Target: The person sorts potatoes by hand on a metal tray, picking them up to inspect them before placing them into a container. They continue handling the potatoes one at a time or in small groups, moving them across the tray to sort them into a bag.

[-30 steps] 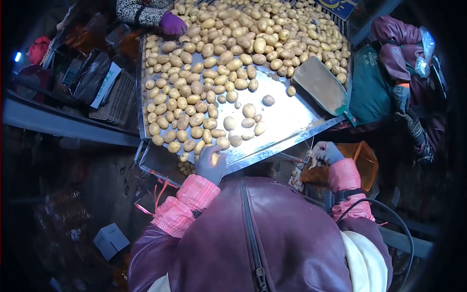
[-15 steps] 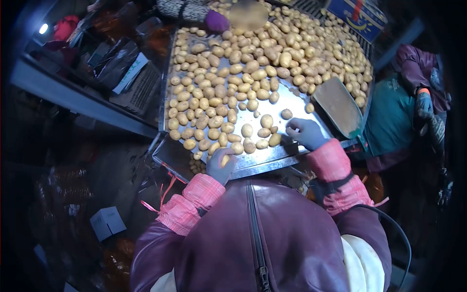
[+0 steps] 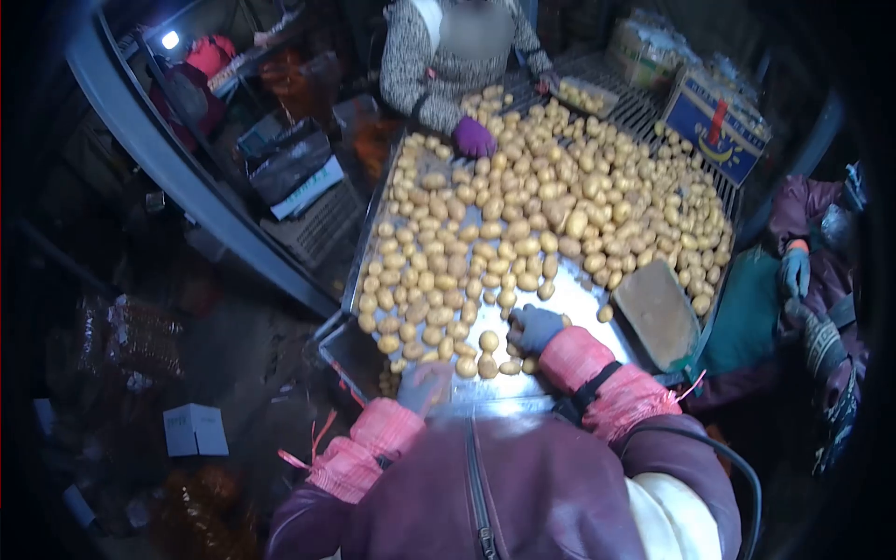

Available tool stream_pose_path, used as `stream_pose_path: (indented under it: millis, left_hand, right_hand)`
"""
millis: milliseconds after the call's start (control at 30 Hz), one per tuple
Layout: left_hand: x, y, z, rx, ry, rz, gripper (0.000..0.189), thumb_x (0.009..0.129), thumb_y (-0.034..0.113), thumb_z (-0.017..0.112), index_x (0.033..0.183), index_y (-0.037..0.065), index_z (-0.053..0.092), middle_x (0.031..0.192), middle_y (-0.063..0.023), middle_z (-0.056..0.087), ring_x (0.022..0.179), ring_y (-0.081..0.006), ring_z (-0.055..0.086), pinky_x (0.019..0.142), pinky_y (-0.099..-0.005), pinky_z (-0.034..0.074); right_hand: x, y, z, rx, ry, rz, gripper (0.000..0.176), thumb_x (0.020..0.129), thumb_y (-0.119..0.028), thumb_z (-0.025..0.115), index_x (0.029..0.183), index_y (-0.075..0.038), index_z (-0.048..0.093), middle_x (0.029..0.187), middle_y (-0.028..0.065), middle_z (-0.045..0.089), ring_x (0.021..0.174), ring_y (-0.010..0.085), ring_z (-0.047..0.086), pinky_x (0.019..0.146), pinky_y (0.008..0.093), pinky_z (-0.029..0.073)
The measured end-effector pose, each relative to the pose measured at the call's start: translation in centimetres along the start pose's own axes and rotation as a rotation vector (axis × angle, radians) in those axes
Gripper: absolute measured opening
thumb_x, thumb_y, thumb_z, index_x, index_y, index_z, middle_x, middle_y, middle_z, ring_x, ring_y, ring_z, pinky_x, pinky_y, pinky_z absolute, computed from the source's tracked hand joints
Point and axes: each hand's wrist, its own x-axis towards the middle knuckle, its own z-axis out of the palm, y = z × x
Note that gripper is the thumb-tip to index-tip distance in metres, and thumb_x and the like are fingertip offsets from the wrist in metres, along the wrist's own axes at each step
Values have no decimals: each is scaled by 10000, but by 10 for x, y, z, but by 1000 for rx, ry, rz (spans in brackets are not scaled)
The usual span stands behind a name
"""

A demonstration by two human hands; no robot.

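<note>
Dim surroundings, glare on metal — dark, curved edges

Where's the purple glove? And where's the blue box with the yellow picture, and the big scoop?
Purple glove (image 3: 474,137): head view, on the back of the glove.
Blue box (image 3: 693,116): head view, on its printed side.
Scoop (image 3: 656,313): head view, on its wide, brownish inside.

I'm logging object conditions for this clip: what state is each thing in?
Potatoes: loose, spread out
Metal table: partly covered
Near scoop: lying down, no potatoes in it
Far scoop: holding potatoes
Blue box: upright
Lamp: lit
Jacket zip: closed
Left hand: blurred, grip unclear
Right hand: fingers lowered, grip unclear
</note>
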Motion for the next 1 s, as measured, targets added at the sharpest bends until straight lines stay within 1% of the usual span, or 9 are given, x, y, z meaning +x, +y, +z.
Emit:
stream_pose_path:
  millis: [267,400,500,600,733,800,867,967,1000]
  left_hand:
    - [6,14,16,144,-115,-15,179,901,127,664,1072,86,698,759,23,608,635,-56,538,570,-215,456]
    - [12,-1,17,308,-43,175,174,906,142,661,1066,85,699,782,20,627,670,-62,566,592,-223,474]
    - [10,4,18,142,-44,1,167,921,127,648,1056,41,696,829,-4,643,696,-74,587,614,-230,492]
    - [6,12,21,119,-33,20,180,932,117,636,1067,12,694,849,-20,649,726,-83,598,640,-234,501]
    - [7,2,20,110,31,-27,192,925,116,644,1079,12,693,860,-26,660,745,-93,608,662,-247,512]
    - [9,-4,17,57,45,-90,197,918,114,653,1083,14,693,869,-31,667,762,-98,614,679,-254,517]
    - [9,-8,15,-37,30,-139,205,909,110,663,1089,19,695,879,-38,673,787,-104,621,700,-259,520]
    - [9,-17,14,320,50,170,247,915,125,676,1133,10,671,987,-45,663,869,-145,639,773,-289,551]
    - [13,-32,14,26,99,3,213,892,100,700,1087,16,691,1018,-49,674,887,-146,647,801,-316,558]
  right_hand:
    - [-8,-13,-35,48,-104,-17,446,844,-393,614,1195,-118,598,1069,139,649,1005,343,641,867,444,503]
    - [-2,-13,-49,-37,-208,-81,483,822,-455,619,1147,-98,632,1048,153,684,960,356,656,857,448,505]
    - [21,-16,-66,-72,-241,-189,535,817,-459,627,1215,-103,608,1041,161,683,928,361,661,823,484,495]
    - [33,-34,-107,14,181,-312,594,836,-423,640,1344,-136,528,1073,186,665,922,355,661,788,488,500]
    - [39,-74,-197,69,902,-691,706,816,-252,716,1417,-15,432,1172,226,604,956,381,633,790,457,513]
    - [31,-92,-243,-61,1253,-785,728,780,-175,745,1398,47,431,1264,241,563,1088,387,592,881,439,493]
    - [14,-104,-274,-80,1451,-739,725,778,-138,757,1400,53,436,1344,261,515,1221,390,527,1004,435,438]
    - [0,-115,-304,75,1561,-905,721,832,-66,728,1446,55,370,1477,228,412,1383,335,396,1164,425,282]
    - [-4,-117,-305,106,1581,-924,724,836,-80,727,1450,49,364,1477,217,413,1379,325,398,1155,427,288]
